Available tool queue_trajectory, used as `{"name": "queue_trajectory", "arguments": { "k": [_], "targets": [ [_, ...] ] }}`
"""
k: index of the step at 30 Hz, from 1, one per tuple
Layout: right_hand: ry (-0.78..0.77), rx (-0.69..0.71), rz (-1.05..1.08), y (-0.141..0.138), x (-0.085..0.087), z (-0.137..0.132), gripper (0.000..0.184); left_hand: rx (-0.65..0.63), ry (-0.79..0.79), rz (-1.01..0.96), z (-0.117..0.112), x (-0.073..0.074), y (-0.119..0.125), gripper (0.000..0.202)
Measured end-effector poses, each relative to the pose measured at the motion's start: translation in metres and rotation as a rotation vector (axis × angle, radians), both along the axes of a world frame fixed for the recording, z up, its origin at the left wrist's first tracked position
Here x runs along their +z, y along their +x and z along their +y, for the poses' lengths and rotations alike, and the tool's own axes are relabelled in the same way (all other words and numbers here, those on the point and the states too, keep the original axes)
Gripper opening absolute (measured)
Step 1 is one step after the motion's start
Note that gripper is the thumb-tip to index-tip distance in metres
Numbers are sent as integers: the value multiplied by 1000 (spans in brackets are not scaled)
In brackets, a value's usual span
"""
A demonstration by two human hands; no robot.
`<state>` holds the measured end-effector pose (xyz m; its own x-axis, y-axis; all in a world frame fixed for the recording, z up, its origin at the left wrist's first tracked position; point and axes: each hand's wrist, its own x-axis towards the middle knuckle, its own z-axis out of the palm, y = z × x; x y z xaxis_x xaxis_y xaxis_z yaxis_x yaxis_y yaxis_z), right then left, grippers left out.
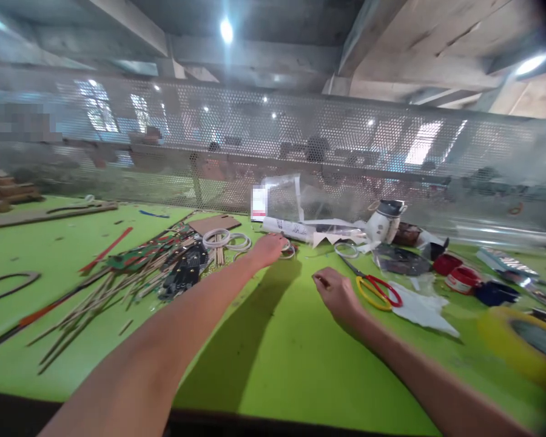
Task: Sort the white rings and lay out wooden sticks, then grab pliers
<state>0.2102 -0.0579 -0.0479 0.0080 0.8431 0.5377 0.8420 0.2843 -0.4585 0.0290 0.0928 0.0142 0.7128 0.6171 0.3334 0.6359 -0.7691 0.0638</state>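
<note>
My left hand (269,250) stretches far across the green table, palm down. Its fingertips reach a small ring-shaped item (289,250), but they are too blurred and hidden to show whether they grip it. Nearer to me, my right hand (337,292) is closed with its fingers curled in; anything inside is hidden. Just right of that hand lie scissors (378,291) with red and yellow handles, blades pointing away. Left of my left hand are two white rings (237,241), near a bundle of short wooden sticks (217,250).
Wooden sticks (88,309) and dark patterned pieces (184,270) crowd the left. On the right are a white paper scrap (421,309), a yellow tape roll (491,340), red rolls (463,279) and a white bottle (384,223). A perforated screen (255,139) bounds the back.
</note>
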Motion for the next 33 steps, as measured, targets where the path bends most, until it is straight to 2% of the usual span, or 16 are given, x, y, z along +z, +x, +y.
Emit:
{"name": "queue_trajectory", "arguments": {
  "k": [2, 4, 8, 11, 14, 17, 19, 21, 23, 25, 27, 29, 30, 31, 32, 33],
  "targets": [
    [22, 41, 4, -2, -1, -3, 18, 53, -2, -35, -1, 1, -12, 17],
    [37, 68, 5, -3, 0, -5, 17, 128, -3, -88, -8, 4, -35, 20],
    [47, 88, 1, -2, 0, -3, 18, 280, -61, -154, -34, 15, -95, 16],
    [57, 61, -17, 1, -1, 1, 17, 402, -126, -225, -56, 20, -129, 27],
    [62, 2, -56, 6, -4, 5, 16, 413, -161, -280, -74, 10, -150, 33],
    [63, -67, -104, 10, -8, 7, 13, 313, -194, -198, -98, -10, -162, 31],
    [64, -92, -126, 12, -7, 8, 11, 222, -169, -214, -125, -17, -166, 32],
    [79, -91, -132, 10, 3, 6, 10, 210, -134, -356, -164, -17, -167, 32],
    [119, -64, -121, 3, 23, -7, 12, 193, -190, -479, -210, -14, -164, 32],
    [174, -3, -103, -12, 47, -37, 20, 167, -275, -536, -253, -22, -161, 33],
    [209, 100, -90, -33, 64, -85, 25, 71, -411, -434, -285, -51, -160, 33],
    [209, 274, -96, -59, 59, -144, 30, 18, -532, -287, -304, -102, -163, 35],
    [203, 470, -85, -71, 43, -173, 38, 35, -556, -228, -311, -133, -166, 40],
    [130, 617, -112, -81, 20, -200, 47, 100, -558, -192, -316, -166, -170, 46],
    [61, 649, -134, -88, -12, -225, 50, 172, -562, -166, -321, -197, -174, 49],
    [-2, 593, -162, -91, -50, -245, 49, 228, -576, -144, -325, -226, -177, 51]
  ]
}}
